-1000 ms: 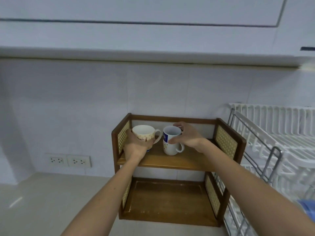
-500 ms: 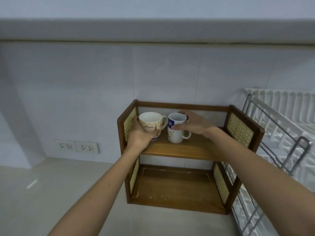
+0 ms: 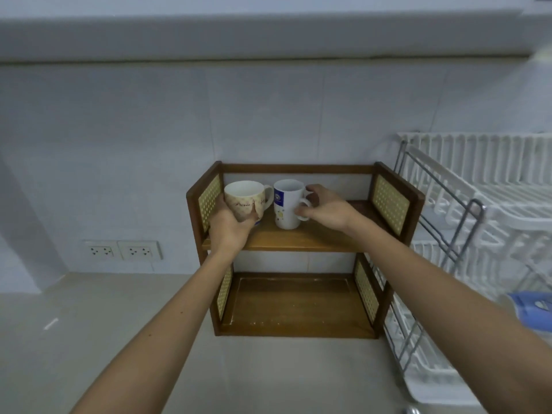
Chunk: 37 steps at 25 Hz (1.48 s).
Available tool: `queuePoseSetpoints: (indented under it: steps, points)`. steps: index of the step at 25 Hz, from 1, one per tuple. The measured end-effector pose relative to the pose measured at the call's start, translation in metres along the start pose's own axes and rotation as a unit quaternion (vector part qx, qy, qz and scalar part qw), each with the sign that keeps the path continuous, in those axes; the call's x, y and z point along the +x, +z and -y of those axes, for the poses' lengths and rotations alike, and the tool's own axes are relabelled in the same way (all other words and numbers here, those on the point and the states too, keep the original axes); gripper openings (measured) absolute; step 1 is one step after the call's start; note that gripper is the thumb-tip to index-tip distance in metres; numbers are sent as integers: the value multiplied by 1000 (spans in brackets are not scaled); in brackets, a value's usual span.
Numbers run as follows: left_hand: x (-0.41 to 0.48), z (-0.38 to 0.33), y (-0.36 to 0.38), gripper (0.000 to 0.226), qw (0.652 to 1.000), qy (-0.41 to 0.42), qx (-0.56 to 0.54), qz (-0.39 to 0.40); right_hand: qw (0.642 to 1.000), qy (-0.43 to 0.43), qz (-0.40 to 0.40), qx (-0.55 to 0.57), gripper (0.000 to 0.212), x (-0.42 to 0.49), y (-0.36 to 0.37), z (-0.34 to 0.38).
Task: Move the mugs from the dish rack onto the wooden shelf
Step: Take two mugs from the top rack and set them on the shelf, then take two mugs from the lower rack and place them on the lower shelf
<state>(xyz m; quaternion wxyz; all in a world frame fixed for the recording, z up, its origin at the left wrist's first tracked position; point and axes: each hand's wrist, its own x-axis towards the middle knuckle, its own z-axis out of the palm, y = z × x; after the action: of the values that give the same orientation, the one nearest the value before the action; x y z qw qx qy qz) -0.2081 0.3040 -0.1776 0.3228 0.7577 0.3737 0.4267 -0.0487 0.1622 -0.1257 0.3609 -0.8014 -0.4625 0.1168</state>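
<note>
Dish rack [image 3: 466, 222] cut off at right edge; beige mug [image 3: 243, 198] base hidden behind left hand [image 3: 231, 231]; blue object [image 3: 531, 306] blurred, unidentifiable.

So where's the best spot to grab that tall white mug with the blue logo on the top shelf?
Probably its handle, from the right. The tall white mug stands upright, its loop handle faces right toward open shelf space, and the beige mug crowds its left side. The right hand is already there.

You have a pale counter [image 3: 89, 339] running to a white tiled wall [image 3: 149, 144]. Two white sockets [image 3: 123, 250] sit side by side low on that wall. A blue item [image 3: 530, 306], partly cut off, shows at your far right.
</note>
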Motion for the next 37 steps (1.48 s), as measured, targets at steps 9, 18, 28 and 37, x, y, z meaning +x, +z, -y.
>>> queuePoseSetpoints:
  steps: [9, 18, 28, 37]
  points:
    - [-170, -45, 40, 54, 991, 107, -77, -7, 974, -98, -184, -92, 61, -175, 16, -57]
    - [-325, -87, 129, 47, 942, 234, -116, 209, 956, 1, -244, -161, 48, -307, -40, -205]
    - [-285, -136, 252, 56, 859, 231, 257, 378, 972, 168, -62, -152, 47, -270, -134, -321]
    - [-257, -124, 271, 88, 637, 498, 462, 364, 986, 157, 4, -58, 50, -218, -142, -350]
